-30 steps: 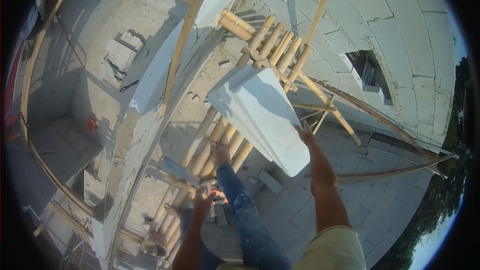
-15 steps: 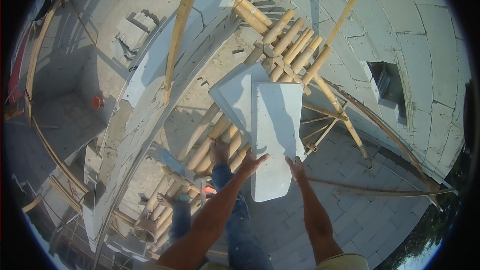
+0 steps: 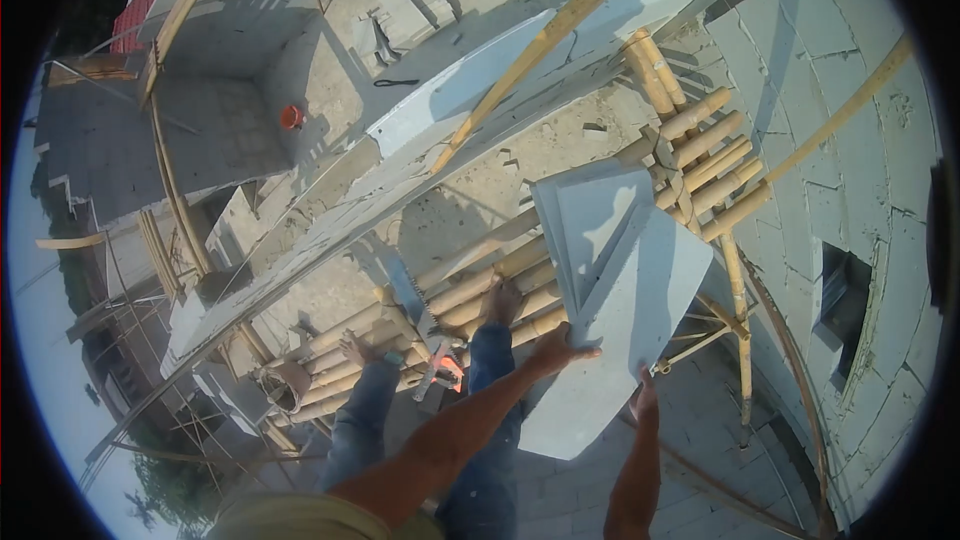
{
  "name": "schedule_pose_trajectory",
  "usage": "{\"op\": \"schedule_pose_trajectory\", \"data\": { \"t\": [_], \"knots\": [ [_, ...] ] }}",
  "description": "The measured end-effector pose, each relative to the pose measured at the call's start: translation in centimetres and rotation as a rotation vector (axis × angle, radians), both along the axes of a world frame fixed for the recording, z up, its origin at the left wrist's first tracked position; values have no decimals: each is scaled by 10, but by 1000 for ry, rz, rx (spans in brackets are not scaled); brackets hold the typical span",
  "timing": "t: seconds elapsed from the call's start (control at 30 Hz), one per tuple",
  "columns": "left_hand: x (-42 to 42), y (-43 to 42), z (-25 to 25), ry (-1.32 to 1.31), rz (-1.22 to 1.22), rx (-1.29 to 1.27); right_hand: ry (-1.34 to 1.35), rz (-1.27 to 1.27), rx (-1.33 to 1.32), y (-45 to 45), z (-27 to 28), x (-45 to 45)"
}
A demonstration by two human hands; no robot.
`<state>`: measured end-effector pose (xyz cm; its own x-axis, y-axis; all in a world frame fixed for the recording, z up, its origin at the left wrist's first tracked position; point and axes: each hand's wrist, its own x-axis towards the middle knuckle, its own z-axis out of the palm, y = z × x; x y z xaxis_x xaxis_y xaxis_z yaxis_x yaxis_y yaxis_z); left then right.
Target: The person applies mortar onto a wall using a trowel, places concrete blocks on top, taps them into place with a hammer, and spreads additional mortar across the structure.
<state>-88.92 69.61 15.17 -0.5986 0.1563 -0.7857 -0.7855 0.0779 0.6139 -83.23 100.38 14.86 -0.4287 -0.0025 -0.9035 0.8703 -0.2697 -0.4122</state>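
Observation:
Between my hands is a long, pale aerated concrete block (image 3: 622,332), tilted with its cut lower corner toward me. My left hand (image 3: 563,350) grips its left edge, thumb lying on the top face. Against the right edge is my right hand (image 3: 646,393), its fingers partly hidden under the block. The block's upper part overlaps other pale blocks (image 3: 575,225) lying on the bamboo poles (image 3: 530,260). To the left, beside my bare feet, rests a hand saw (image 3: 405,285) with an orange handle (image 3: 447,372).
A bamboo pole (image 3: 540,50) slants across near a low block wall (image 3: 350,205). On the right rises a block wall (image 3: 870,170) with a square opening (image 3: 843,305). A bucket (image 3: 285,385) stands by the left end of the platform; an orange pail (image 3: 291,117) sits on the floor beyond.
My view has turned, so the platform and wall appear shifted to the right. The block has swung from nearly upright in view to slanting, its near end now lower left. Both hands stay on it.

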Motion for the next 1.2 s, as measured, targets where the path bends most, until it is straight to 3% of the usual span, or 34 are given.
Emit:
{"op": "schedule_pose_trajectory", "data": {
  "t": [0.1,0.2,0.27,0.33,0.37,0.4,0.47,0.53,0.6,0.7,0.77,0.8,0.87,0.97,1.03,1.07,1.2],
  "knots": [
    [-11,-15,14,-122,-47,157,-121,18,34,13,34,-9],
    [-6,-13,13,-140,-53,234,-105,270,150,13,65,-24],
    [-6,-18,39,-166,38,269,67,174,233,-2,84,-29],
    [-6,-22,66,-272,231,417,138,237,280,-41,121,-52],
    [-16,-38,92,-271,156,368,213,260,338,-69,145,-67],
    [-8,-39,89,-261,192,371,223,295,332,-95,166,-80],
    [36,-20,65,-193,120,158,265,556,753,-142,208,-90],
    [80,-37,52,52,182,-23,340,678,861,-173,244,-86],
    [103,-123,98,161,187,-15,430,778,974,-178,258,-85],
    [193,-210,114,52,155,-455,657,835,854,-179,297,-94],
    [273,-254,107,68,88,-771,476,1108,895,-241,372,-125],
    [281,-283,144,-144,63,-801,501,1129,905,-255,387,-138],
    [331,-305,167,-325,-3,-916,959,1445,935,-280,414,-168],
    [384,-292,179,-469,119,-1047,1046,1630,919,-412,480,-200],
    [384,-301,192,-544,269,-897,1120,1785,898,-489,506,-211],
    [384,-304,195,-617,392,-754,1168,1856,883,-520,513,-217],
    [398,-297,179,-583,353,-804,1600,1961,709,-627,489,-236]
  ]
}}
